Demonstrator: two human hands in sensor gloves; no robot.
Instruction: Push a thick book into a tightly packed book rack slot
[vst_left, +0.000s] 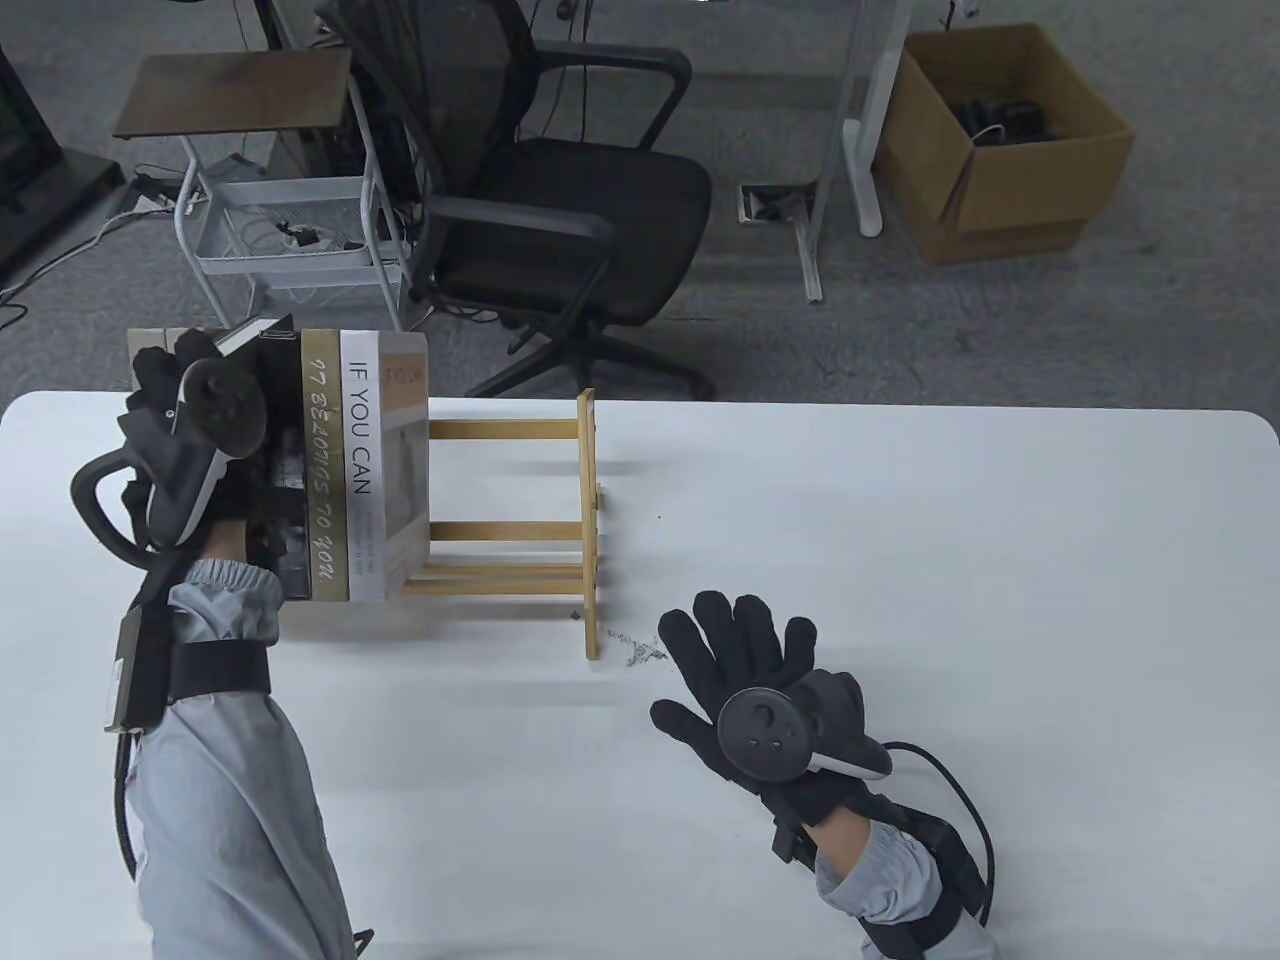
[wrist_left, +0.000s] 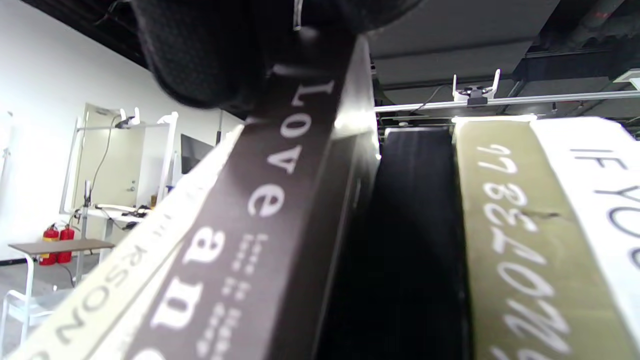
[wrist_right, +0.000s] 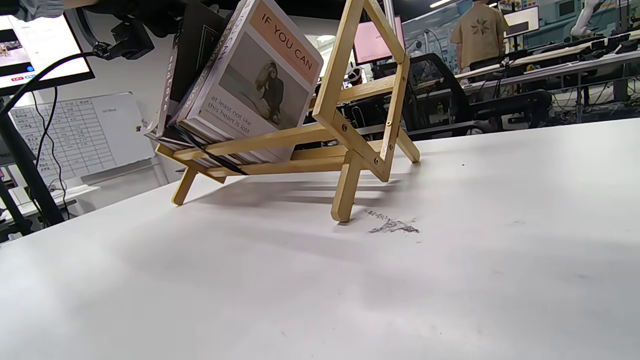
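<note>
Left hand (vst_left: 190, 450) up at the left of the frame, fingers (wrist_left: 210, 55) clamped over the top of the dark "love" book (wrist_left: 260, 210), which sits tilted beside a black gap in the packed row. Next along: gold spine (vst_left: 320, 460), then "IF YOU CAN" (vst_left: 362, 460). Wooden rack (vst_left: 585, 520) stands on the counter (vst_left: 900, 560). Right hand (vst_left: 760, 690) lies flat, fingers spread, lower centre.

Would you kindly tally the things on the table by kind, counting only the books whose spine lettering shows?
wooden rack: 1
gloved hands: 2, the left hand and the right hand
lettered books: 4, the cream book, brown book, olive book and white book
Total: 7
</note>
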